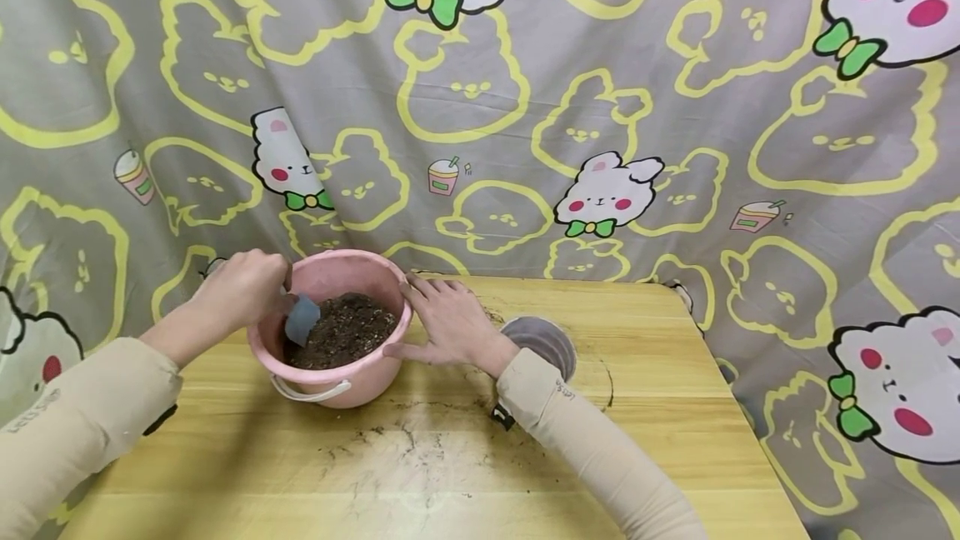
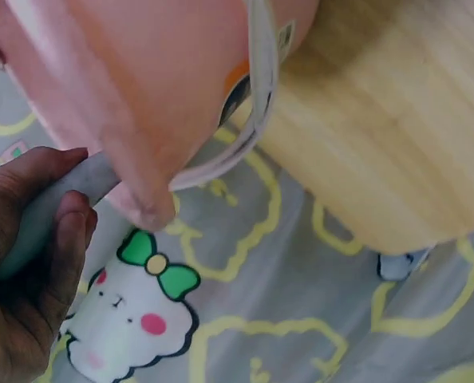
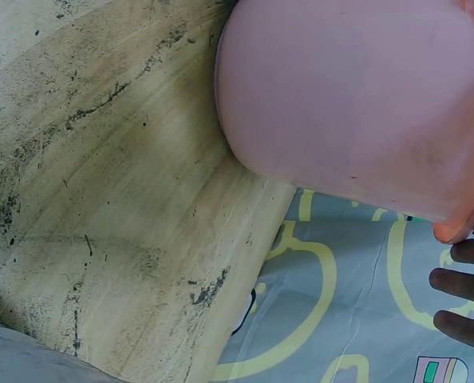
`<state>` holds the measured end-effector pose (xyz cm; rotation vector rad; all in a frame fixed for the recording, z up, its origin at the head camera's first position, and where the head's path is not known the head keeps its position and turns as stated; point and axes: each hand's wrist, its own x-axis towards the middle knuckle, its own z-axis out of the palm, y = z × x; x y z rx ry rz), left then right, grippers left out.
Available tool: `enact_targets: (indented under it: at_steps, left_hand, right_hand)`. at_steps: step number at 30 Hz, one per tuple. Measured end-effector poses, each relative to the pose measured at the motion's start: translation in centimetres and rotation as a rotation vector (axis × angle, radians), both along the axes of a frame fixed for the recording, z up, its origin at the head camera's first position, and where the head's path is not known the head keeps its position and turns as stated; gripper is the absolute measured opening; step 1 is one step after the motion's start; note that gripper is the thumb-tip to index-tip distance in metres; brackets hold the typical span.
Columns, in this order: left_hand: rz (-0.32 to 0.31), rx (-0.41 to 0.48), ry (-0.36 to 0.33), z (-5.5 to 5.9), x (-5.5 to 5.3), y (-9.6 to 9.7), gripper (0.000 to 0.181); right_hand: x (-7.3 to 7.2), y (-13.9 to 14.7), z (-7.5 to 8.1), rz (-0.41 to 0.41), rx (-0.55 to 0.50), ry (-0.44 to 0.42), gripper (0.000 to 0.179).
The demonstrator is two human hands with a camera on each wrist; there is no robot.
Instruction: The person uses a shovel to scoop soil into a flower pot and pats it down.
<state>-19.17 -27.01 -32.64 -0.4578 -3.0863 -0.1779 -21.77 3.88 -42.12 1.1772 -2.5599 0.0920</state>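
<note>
In the head view, a pink bucket (image 1: pixel 367 386) with a white handle (image 1: pixel 311 393) stands on the table, holding dark soil (image 1: pixel 356 330). My left hand (image 1: pixel 251 286) is over its left rim and grips a small blue-grey shovel (image 1: pixel 302 320), whose blade meets the soil near the left inner wall. The left wrist view shows the fingers and thumb curled round the shovel's grey handle (image 2: pixel 53 209), outside the rim. My right hand (image 1: pixel 453 325) rests against the bucket's right rim with its fingers extended; some of those fingers (image 3: pixel 464 285) appear in the right wrist view.
A grey round container (image 1: pixel 551 342) stands right of the bucket, partly behind my right forearm. Crumbs of soil (image 1: pixel 408 440) are scattered over the wooden table (image 1: pixel 660 457). A patterned curtain (image 1: pixel 480 157) hangs behind the table and along its sides.
</note>
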Motion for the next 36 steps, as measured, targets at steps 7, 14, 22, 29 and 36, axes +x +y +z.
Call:
enact_targets:
  at_steps: [7, 14, 22, 29, 36]
  left_hand:
    - [0.008, 0.055, 0.038, -2.6, -0.7, 0.3, 0.029]
    - [0.043, 0.133, 0.032, -3.9, -0.4, 0.5, 0.045]
    - [0.07, 0.161, 0.019, -2.7, -0.5, -0.2, 0.028]
    - [0.026, 0.131, 0.044, -3.5, -0.7, -0.3, 0.031]
    - [0.008, 0.161, 0.026, -4.7, -0.6, 1.1, 0.034]
  right_hand:
    - [0.0, -0.1, 0.0, -0.009, 0.025, 0.002, 0.104]
    - [0.1, -0.3, 0.0, -0.014, 0.052, 0.005, 0.105]
    - [0.1, -0.1, 0.2, -0.018, 0.04, 0.006, 0.104]
    - [0.0, 0.0, 0.2, -0.011, 0.033, 0.011, 0.104]
    - [0.1, -0.1, 0.1, -0.014, 0.032, 0.008, 0.104]
